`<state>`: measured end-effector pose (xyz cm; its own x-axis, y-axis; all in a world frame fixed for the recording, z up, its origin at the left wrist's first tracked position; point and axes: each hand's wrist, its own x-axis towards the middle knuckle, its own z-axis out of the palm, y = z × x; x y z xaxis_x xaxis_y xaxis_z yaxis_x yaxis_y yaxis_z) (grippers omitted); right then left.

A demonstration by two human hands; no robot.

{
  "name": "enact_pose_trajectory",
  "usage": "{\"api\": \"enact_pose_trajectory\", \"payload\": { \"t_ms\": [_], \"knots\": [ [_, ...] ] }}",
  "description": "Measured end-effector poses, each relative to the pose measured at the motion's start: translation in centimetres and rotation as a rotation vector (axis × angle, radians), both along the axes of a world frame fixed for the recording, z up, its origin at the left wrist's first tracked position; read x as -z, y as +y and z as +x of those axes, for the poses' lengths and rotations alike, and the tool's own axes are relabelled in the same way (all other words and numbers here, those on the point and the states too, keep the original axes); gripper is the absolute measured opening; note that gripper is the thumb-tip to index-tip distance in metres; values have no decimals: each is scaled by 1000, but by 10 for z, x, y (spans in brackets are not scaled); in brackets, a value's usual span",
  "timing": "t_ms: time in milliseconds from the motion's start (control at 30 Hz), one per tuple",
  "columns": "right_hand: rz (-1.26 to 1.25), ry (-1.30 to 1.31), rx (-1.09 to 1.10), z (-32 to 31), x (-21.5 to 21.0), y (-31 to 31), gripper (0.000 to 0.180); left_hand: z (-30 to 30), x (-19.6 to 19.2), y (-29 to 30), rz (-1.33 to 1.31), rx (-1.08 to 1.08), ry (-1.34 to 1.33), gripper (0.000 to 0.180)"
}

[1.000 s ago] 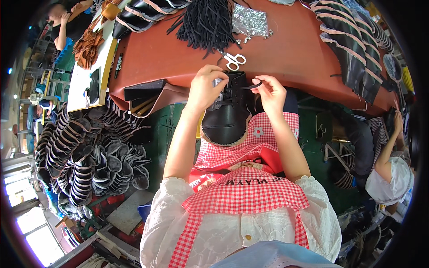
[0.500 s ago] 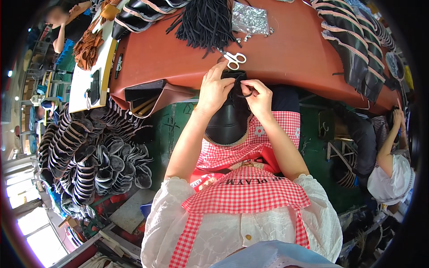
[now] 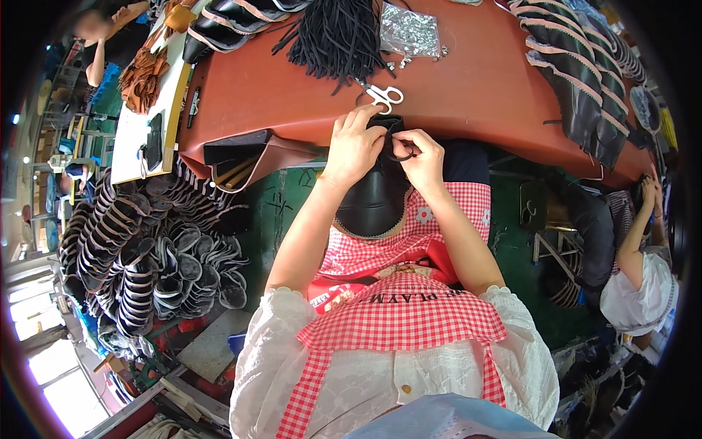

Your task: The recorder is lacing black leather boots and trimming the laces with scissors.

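Both hands work at the edge of the red-brown surface (image 3: 468, 95): the left hand (image 3: 356, 143) grips the black leather shoe upper (image 3: 374, 201) hanging over her lap, the right hand (image 3: 422, 157) pinches its thin black strap (image 3: 400, 155). White-handled scissors (image 3: 383, 95) lie just beyond, near a bundle of black laces (image 3: 336, 33).

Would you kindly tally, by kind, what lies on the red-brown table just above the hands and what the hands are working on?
Scissors: 1
Bundle of black strips: 1
Clear bag of metal fittings: 1
Black leather shoe upper, held by the left hand and right hand: 1
Total: 4
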<state>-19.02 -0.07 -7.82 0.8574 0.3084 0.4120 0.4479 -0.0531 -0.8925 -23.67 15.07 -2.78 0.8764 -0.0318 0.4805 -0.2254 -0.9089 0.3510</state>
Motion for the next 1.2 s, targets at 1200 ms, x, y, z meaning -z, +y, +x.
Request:
{"api": "enact_pose_trajectory", "payload": {
  "t_ms": [1200],
  "knots": [
    [-210,-179,-392,-40,-68,31,14,-81,15,60,-1878,-327,-252,24]
  ]
}}
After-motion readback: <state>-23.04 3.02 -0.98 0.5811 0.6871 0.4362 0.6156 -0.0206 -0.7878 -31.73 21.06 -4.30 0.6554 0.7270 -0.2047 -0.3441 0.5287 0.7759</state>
